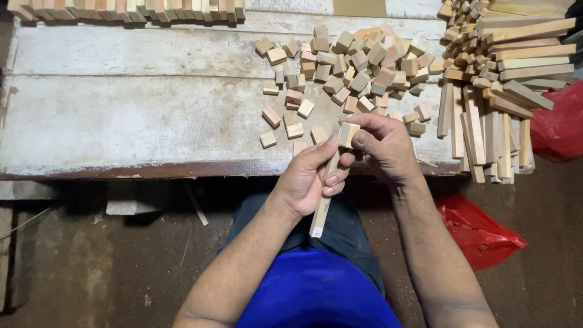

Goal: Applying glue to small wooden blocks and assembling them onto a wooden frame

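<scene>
Far to the left of my left hand, at the top corner of the worn white bench, a row of wood pieces lies along the back edge. My left hand is closed around a long square wooden stick, fingers wrapped over its upper half, thumb pressing along it; the stick's lower end hangs free below my palm, over my lap, and tilts slightly to the left. Just above my left fingertips, a few loose small blocks are scattered on the bench, none touching my hand. Beyond both hands, farther back on the bench, sits the main heap of small wooden blocks. At the stick's top end, between my two hands, a small wooden block is pinched between the thumb and fingers of my right hand; it meets the stick's tip, though I cannot tell whether it is joined or only held against it. To the right of my right hand, a pile of long sticks lies stacked, well apart from it. Below and right of that wrist, a red plastic bag lies on the floor.
</scene>
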